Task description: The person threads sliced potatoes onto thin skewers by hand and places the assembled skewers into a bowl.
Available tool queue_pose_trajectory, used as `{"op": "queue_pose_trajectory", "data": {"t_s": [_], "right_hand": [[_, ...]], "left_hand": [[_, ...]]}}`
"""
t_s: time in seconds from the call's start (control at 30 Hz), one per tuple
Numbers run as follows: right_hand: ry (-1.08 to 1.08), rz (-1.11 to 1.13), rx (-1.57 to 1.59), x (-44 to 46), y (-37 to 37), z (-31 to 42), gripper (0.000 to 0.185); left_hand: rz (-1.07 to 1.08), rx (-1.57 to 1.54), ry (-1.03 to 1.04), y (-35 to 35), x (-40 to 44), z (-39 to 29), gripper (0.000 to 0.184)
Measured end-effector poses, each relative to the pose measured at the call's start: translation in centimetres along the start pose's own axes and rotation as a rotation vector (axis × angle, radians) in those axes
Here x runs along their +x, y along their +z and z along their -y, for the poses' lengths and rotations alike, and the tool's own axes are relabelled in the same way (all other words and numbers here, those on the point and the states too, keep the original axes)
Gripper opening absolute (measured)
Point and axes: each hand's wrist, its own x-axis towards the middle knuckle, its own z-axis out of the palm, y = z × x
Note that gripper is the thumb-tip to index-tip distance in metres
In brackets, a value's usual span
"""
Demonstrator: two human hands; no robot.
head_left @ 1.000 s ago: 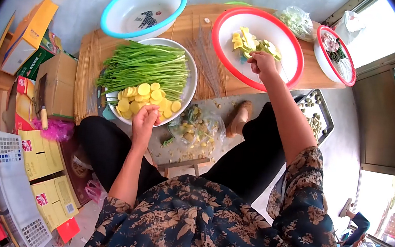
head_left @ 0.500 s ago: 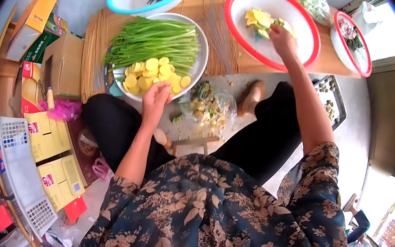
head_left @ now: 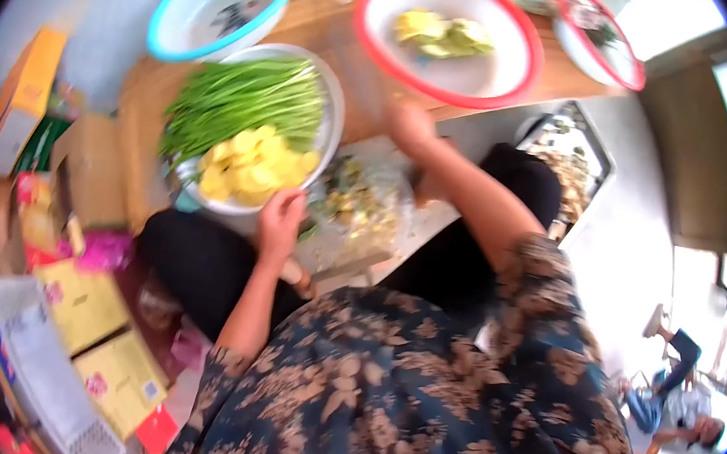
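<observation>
Just below the yellow slices point(head_left: 253, 166) is my left hand point(head_left: 281, 221), its fingers pinched together; whatever is between them is too small to make out. The slices lie beside long green stalks point(head_left: 242, 103) on a round white tray point(head_left: 333, 123). My right hand point(head_left: 410, 126) is blurred by motion, at the table's front edge below the red-rimmed basin point(head_left: 368, 57); its fingers and any held thing cannot be made out. Inside that basin lie yellow and pale green pieces point(head_left: 446, 36).
A blue-rimmed basin point(head_left: 162, 21) and another red-rimmed basin point(head_left: 623, 73) stand on the wooden table point(head_left: 139, 100). Below are a clear bag of scraps point(head_left: 366, 205) and a dark-edged tray point(head_left: 607, 166). Boxes point(head_left: 81, 306) line the left. Another person point(head_left: 682, 402) is far right.
My right hand has left the red-rimmed basin and moved down and left to the table's front edge. My left hand stays near the slices. The whole view has shifted and blurred.
</observation>
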Motion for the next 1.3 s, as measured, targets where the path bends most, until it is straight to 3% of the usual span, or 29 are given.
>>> {"op": "queue_pose_trajectory", "data": {"t_s": [0.03, 0.07, 0.1, 0.13, 0.17, 0.23, 0.27, 0.33, 0.37, 0.53, 0.63, 0.7, 0.8, 0.83, 0.9, 0.93, 1.17, 1.3], "right_hand": [[0.066, 0.103, 0.104, -0.9, -2.7, 1.2, 0.011], [0.074, -0.042, -0.165, 0.4, 0.4, 1.4, 0.010], [0.100, -0.080, -0.090, 1.4, 1.6, 1.4, 0.011], [0.038, -0.015, -0.153, 1.8, 1.6, 1.9, 0.014], [0.101, 0.073, -0.067, 5.5, 6.8, 1.6, 0.021], [0.174, 0.136, 0.009, 2.6, -0.7, 2.8, 0.022], [0.183, 0.134, 0.007, 2.6, -0.8, 2.1, 0.022], [0.184, -0.004, 0.051, 2.6, 0.9, 2.4, 0.026], [0.251, -0.223, 0.244, 3.7, 3.5, 1.6, 0.027], [0.157, -0.077, 0.057, 3.8, 3.3, -0.1, 0.046], [0.110, -0.029, 0.059, 3.3, 1.0, 0.2, 0.026], [0.105, 0.194, 0.277, 2.7, -2.0, 0.5, 0.031], [0.110, 0.192, 0.803, 1.8, -2.5, 0.5, 0.018], [0.097, 0.196, 0.804, 1.5, -2.8, 0.5, 0.018], [0.243, 0.294, 1.322, 0.9, -3.3, 0.6, 0.018], [0.258, 0.297, 1.397, -0.1, -4.5, 1.3, 0.020], [0.123, 0.402, 1.409, -8.6, -9.7, 6.2, 0.020], [0.036, 0.457, 1.377, -11.9, -9.2, 7.6, 0.017]], "left_hand": [[0.008, 0.029, -0.004, 0.2, 0.0, 0.4, 0.017], [-0.005, 0.056, -0.002, 0.3, -0.3, 0.7, 0.017], [0.008, 0.057, -0.007, 0.3, -0.4, -0.1, 0.017], [0.020, -0.013, -0.009, 0.1, -0.3, 0.8, 0.016], [0.046, -0.034, -0.019, 0.0, -0.1, 0.7, 0.016], [0.053, -0.035, -0.026, 0.5, 0.2, 0.1, 0.016], [0.059, -0.053, -0.025, 0.9, 0.4, -0.1, 0.016], [0.068, -0.036, -0.031, 0.6, 0.2, 0.0, 0.016], [0.067, -0.001, -0.035, 0.8, 0.3, -0.5, 0.017], [0.067, -0.025, -0.004, 0.8, 0.7, 1.1, 0.018], [0.040, -0.035, -0.023, 1.0, 0.6, 0.8, 0.013], [0.049, -0.039, -0.050, 1.0, 0.6, 0.5, 0.013], [0.032, -0.014, -0.049, 1.1, 0.7, 0.2, 0.014], [0.047, 0.006, -0.048, 1.1, 0.8, 0.0, 0.014], [0.058, 0.026, -0.053, 1.6, 1.2, -0.5, 0.015], [0.076, -0.022, -0.039, 1.9, 1.6, -1.1, 0.016], [0.097, -0.330, -0.206, 4.7, 4.9, -6.6, 0.030], [0.150, -0.580, -0.211, 5.2, 5.2, -6.9, 0.023]]}}
